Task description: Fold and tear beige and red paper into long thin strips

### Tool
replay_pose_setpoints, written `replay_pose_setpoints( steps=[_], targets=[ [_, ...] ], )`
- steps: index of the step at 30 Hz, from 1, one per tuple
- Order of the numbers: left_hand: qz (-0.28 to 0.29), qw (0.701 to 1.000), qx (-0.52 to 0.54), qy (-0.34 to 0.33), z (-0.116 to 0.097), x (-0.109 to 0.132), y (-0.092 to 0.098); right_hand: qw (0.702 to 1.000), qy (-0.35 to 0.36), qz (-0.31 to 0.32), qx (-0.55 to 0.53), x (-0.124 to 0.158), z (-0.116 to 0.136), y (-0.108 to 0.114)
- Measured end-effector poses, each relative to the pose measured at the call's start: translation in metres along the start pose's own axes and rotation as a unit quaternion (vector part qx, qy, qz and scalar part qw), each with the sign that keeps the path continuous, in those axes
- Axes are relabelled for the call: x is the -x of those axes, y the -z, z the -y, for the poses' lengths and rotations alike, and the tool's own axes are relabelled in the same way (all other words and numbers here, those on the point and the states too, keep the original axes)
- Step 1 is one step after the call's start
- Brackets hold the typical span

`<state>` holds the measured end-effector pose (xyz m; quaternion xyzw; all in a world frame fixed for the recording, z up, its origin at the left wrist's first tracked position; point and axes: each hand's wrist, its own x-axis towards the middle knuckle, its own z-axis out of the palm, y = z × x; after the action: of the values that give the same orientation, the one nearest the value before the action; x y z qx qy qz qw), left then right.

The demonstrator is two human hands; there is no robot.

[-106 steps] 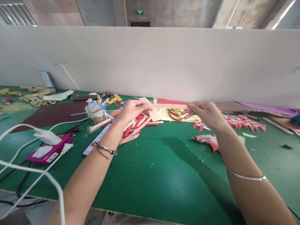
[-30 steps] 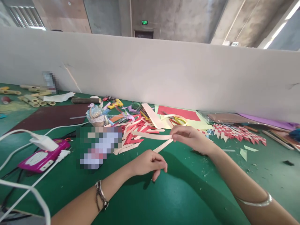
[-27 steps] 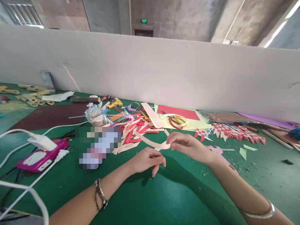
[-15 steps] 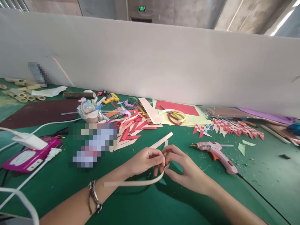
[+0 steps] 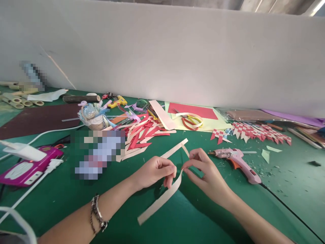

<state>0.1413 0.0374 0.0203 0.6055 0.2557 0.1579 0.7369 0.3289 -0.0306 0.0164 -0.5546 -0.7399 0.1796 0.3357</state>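
Note:
My right hand (image 5: 205,174) pinches a pale paper strip (image 5: 162,203) between thumb and fingertips. The strip curves down and left from the pinch, its free end hanging over the green table. A short pale piece (image 5: 185,150) shows just above those fingers; whether it belongs to the same strip I cannot tell. My left hand (image 5: 158,173) is closed, thumb against curled fingers, a little left of the strip. What it holds, if anything, is hidden. Behind it, another pale strip (image 5: 175,148) slants up to the right.
A pink glue gun (image 5: 241,161) lies to the right. Red and pale strips (image 5: 139,135) are heaped behind my left hand. Farther back are scissors (image 5: 191,122) on coloured paper, and woven red-and-white pieces (image 5: 261,132). A magenta power strip (image 5: 33,166) sits at left.
My right hand has drawn slightly away from my left, opening a gap. The strip's free end has swung downward and turned its flat face to view. My view has tilted down.

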Motion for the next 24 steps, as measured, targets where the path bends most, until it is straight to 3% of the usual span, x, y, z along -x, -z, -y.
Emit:
replay_pose_setpoints(
  steps=[6,12,16,20,24],
  targets=[
    [0.001,1.000,0.006,0.002,-0.001,-0.001,0.000,0.991,0.070,-0.031,0.109,0.002,-0.010,-0.005],
    [0.016,0.999,0.030,0.006,0.005,-0.002,0.000,0.946,0.142,-0.118,0.268,0.003,-0.011,-0.009],
    [0.021,0.997,0.067,0.023,0.006,-0.001,-0.001,0.921,0.184,-0.105,0.327,0.003,-0.011,-0.009],
    [0.030,0.994,0.098,0.024,0.004,-0.001,-0.002,0.933,0.152,-0.078,0.316,0.003,-0.011,-0.011],
    [0.020,0.998,0.051,0.010,0.004,-0.002,0.001,0.972,0.066,-0.058,0.217,0.003,-0.005,-0.012]
  ],
)
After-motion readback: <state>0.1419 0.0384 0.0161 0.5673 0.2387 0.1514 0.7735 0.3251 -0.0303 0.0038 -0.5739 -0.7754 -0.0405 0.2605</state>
